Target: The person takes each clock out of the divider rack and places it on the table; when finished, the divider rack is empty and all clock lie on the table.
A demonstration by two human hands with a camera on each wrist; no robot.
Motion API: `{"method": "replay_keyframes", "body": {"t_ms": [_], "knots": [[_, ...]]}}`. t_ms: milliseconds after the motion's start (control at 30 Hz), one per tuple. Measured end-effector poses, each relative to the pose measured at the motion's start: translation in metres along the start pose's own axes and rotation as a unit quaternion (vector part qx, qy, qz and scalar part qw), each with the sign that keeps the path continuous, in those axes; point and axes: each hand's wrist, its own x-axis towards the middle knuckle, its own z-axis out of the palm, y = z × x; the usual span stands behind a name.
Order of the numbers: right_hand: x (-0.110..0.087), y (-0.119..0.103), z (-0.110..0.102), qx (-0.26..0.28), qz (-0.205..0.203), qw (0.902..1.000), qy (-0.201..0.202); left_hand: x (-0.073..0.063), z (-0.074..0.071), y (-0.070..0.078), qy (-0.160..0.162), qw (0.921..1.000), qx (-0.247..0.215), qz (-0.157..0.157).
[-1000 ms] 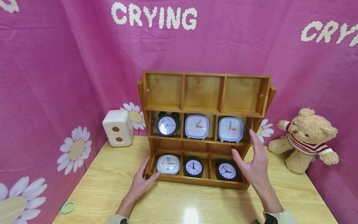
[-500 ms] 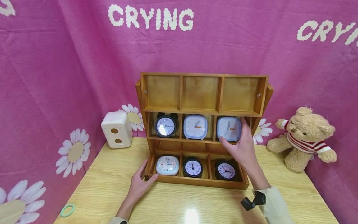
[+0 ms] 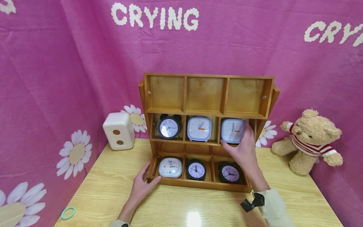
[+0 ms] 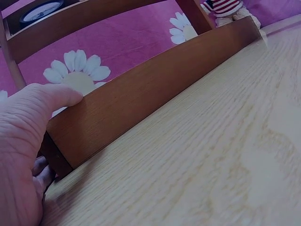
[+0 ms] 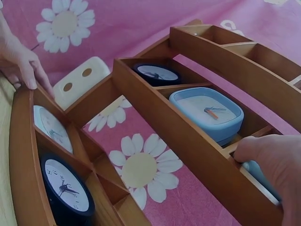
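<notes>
A three-tier wooden shelf [image 3: 206, 113] stands on the table, each tier split into three compartments. My right hand [image 3: 244, 149] holds the blue-rimmed square alarm clock [image 3: 231, 130] in the middle tier's right compartment, thumb at its lower left and fingers along its right side. In the right wrist view that clock [image 5: 263, 181] is mostly covered by the hand. A matching clock [image 3: 199, 128] and a black twin-bell alarm clock [image 3: 168, 127] share this tier. My left hand [image 3: 142, 184] grips the bottom tier's left front corner, its thumb [image 4: 63, 95] on the front board.
A pale oval clock [image 3: 170, 167] and two round black clocks, one in the centre [image 3: 196, 170] and one at right [image 3: 230, 173], sit in the bottom tier. A white box [image 3: 119, 130] stands left, a teddy bear [image 3: 309, 138] right. A green ring [image 3: 68, 213] lies front left.
My right hand has moved left from beside the shelf onto the right-hand blue-rimmed clock, its thumb and fingers closing around it. The left hand keeps its place on the shelf corner.
</notes>
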Motion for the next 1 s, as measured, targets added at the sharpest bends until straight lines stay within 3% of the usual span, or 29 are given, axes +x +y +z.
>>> {"method": "replay_keyframes", "body": {"t_ms": [533,1000], "knots": [[0.0022,-0.0019,-0.0011,0.0,0.035,0.9993,-0.013,0.0006,0.0007,0.0004,0.003,1.0,-0.002,-0.001],[0.0027,-0.0005,0.0016,-0.002,0.023,0.9993,0.028,0.0007,0.0002,0.0009,0.002,1.0,0.003,-0.003]]}}
